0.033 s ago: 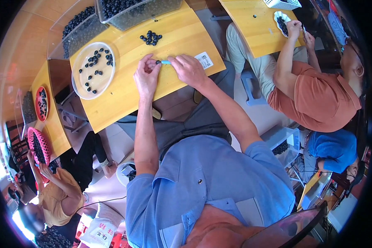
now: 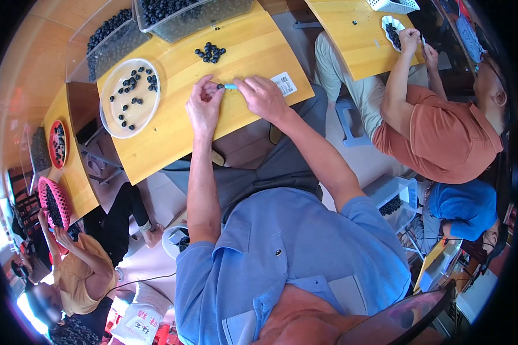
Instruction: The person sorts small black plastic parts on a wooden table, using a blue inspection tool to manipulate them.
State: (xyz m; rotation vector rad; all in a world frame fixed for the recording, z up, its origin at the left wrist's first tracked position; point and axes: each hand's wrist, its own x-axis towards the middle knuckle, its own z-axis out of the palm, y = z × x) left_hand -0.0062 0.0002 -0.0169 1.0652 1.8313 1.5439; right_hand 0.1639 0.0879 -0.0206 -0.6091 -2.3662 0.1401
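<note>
Over the wooden table (image 2: 259,52), my left hand (image 2: 204,106) pinches a small black round piece (image 2: 220,86) between thumb and fingers. My right hand (image 2: 263,95) grips a thin light-blue tool (image 2: 231,87), whose tip meets that piece; its exact kind is too small to make out. A loose cluster of similar black pieces (image 2: 211,53) lies just beyond my hands. To the left, a round clear tray (image 2: 110,122) bears several more, spread apart.
Clear bins, one at the far edge (image 2: 178,33) and another at far left (image 2: 77,72), hold many black pieces. A white label (image 2: 284,84) lies right of my hand. Co-workers sit left (image 2: 86,259) and right (image 2: 437,135). A white bucket (image 2: 172,241) stands on the floor.
</note>
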